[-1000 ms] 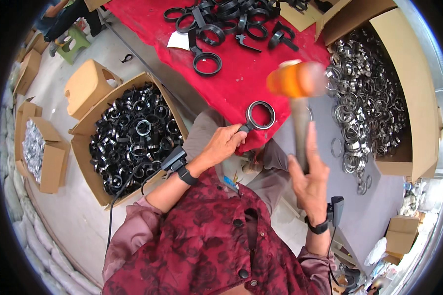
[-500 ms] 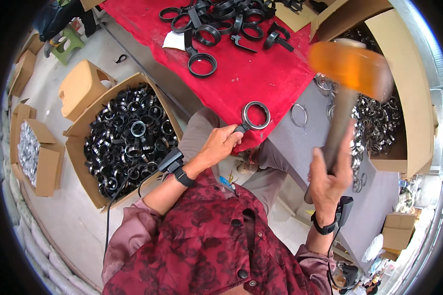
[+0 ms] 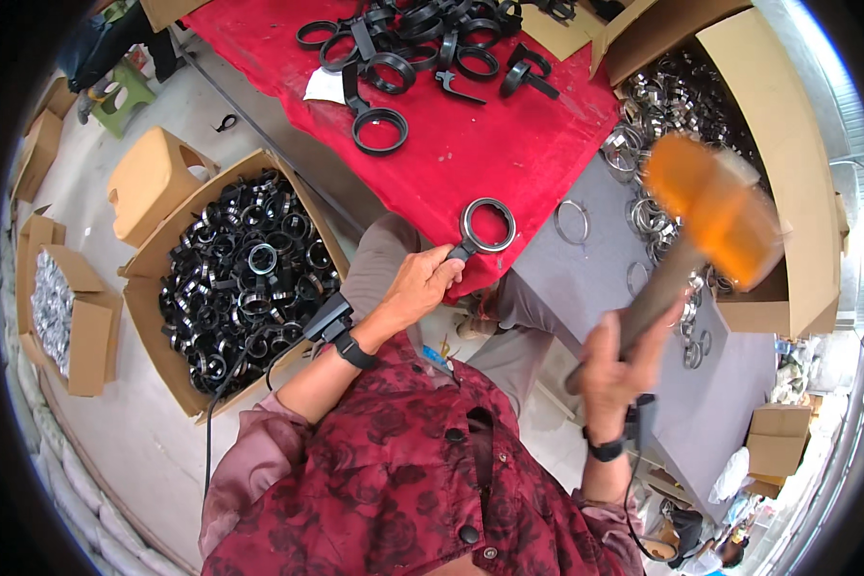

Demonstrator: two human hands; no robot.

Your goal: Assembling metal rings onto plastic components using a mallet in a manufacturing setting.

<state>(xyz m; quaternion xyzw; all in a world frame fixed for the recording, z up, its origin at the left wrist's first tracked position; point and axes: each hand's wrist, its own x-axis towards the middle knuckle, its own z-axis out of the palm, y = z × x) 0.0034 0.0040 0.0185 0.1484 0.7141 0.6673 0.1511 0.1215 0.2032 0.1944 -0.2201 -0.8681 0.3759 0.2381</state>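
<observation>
My left hand [image 3: 418, 286] pinches the short handle of a black ring [image 3: 488, 226] with a silvery metal band at its inner edge. The ring lies at the near corner of the red cloth [image 3: 432, 178]. In my right hand [image 3: 619, 374] is the grey handle of a mallet with an orange head [image 3: 710, 211], blurred by motion. The mallet is raised to the right of the ring, apart from it. A loose metal ring [image 3: 572, 222] lies on the grey tabletop between the cloth and the mallet.
Black handled rings [image 3: 422, 48] are heaped at the cloth's far side. A cardboard box [image 3: 778, 125] of metal rings stands at the right, with more rings spilled beside it. Another box [image 3: 139, 288] full of black rings is at my left, near a tan stool [image 3: 154, 187].
The mallet has swung down and its head has tilted to the right; my right hand has shifted left. My left hand keeps its grip on the black ring.
</observation>
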